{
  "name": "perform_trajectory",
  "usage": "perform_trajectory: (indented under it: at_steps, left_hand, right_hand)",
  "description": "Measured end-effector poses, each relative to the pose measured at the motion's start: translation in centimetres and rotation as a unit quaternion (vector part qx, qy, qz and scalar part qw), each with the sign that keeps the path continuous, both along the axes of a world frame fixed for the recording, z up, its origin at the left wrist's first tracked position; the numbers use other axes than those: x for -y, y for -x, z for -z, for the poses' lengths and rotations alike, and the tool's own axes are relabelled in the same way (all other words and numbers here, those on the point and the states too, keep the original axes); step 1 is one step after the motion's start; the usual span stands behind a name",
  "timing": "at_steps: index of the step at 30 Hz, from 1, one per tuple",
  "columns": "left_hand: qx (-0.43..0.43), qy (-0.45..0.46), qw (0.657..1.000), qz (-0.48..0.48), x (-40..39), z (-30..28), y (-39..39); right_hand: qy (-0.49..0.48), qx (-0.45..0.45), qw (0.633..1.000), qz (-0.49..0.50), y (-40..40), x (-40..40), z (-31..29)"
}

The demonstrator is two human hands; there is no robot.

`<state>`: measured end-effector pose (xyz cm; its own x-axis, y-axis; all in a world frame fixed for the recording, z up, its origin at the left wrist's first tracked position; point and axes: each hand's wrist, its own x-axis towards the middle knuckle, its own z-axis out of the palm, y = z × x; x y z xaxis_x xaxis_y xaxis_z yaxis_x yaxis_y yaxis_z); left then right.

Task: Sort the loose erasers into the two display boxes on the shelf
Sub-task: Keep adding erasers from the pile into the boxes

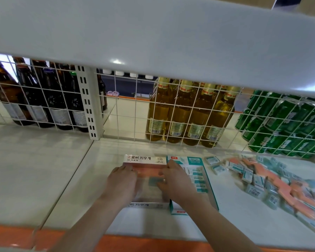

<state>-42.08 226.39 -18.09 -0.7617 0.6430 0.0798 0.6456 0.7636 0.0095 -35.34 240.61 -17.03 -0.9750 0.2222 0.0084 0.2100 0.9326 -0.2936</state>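
Two display boxes stand side by side on the white shelf: a white one with Korean lettering on the left and a teal-edged one on the right. The white box holds a row of pink erasers at its back. My left hand and my right hand both reach into the white box, fingers on the erasers there. The teal box holds a column of teal-and-white erasers. A loose heap of pink and teal erasers lies to the right.
A wire grid closes the back of the shelf, with brown bottles, yellow bottles and green cans behind it. The upper shelf hangs low overhead. An orange strip runs along the front edge.
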Motion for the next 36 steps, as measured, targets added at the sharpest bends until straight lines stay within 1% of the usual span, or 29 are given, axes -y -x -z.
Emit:
perform_trajectory:
  at_steps: [3, 6, 8, 9, 12, 16, 22, 23, 25, 27, 32, 36]
  left_hand:
    - [0.012, -0.018, 1.0, -0.004, 0.1, -0.2, -0.2]
    - [0.016, -0.078, 0.997, 0.007, 0.1, -0.6, -0.3]
    - [0.01, -0.065, 0.997, 0.027, 0.1, -0.8, -0.4]
    - [0.011, -0.065, 0.998, 0.021, 0.2, -0.7, -0.4]
    - [0.003, -0.018, 0.999, 0.028, 0.3, -0.2, -0.4]
    - [0.022, -0.032, 0.999, 0.019, 0.3, 1.3, 0.2]
    - [-0.014, -0.05, 0.999, 0.013, 0.1, 1.4, 0.4]
    - [-0.006, -0.047, 0.999, 0.005, 0.2, 1.1, 0.3]
    - [0.038, -0.044, 0.998, -0.005, 0.3, 0.2, 0.0]
    - [0.008, -0.043, 0.999, -0.004, 0.4, 0.3, 0.1]
    - [0.009, -0.056, 0.998, 0.005, 0.5, 0.4, 0.1]
    - [0.011, -0.031, 0.999, 0.006, 0.6, 0.2, 0.1]
  right_hand:
    - [-0.02, 0.016, 1.0, -0.009, 0.3, 0.1, -0.1]
    - [-0.034, 0.03, 0.999, -0.01, 0.5, 0.2, -0.1]
    - [-0.04, 0.035, 0.999, -0.007, 0.6, 0.1, -0.1]
    - [-0.043, 0.039, 0.998, -0.007, 0.6, 0.1, -0.2]
    - [-0.058, 0.052, 0.997, -0.015, 0.7, -0.1, -0.3]
    - [-0.05, 0.07, 0.996, -0.017, 0.7, -0.2, -0.5]
    - [-0.039, 0.072, 0.996, -0.025, 0.7, -0.5, -0.4]
    - [-0.046, 0.067, 0.996, -0.024, 0.9, -0.7, -0.4]
    - [-0.059, 0.057, 0.996, -0.019, 1.2, -0.8, -0.4]
    - [-0.066, 0.044, 0.997, -0.003, 1.6, -0.8, -0.3]
    - [-0.076, 0.056, 0.996, 0.008, 2.1, -0.8, 0.0]
    - [-0.067, 0.07, 0.995, 0.007, 2.2, -1.0, 0.0]
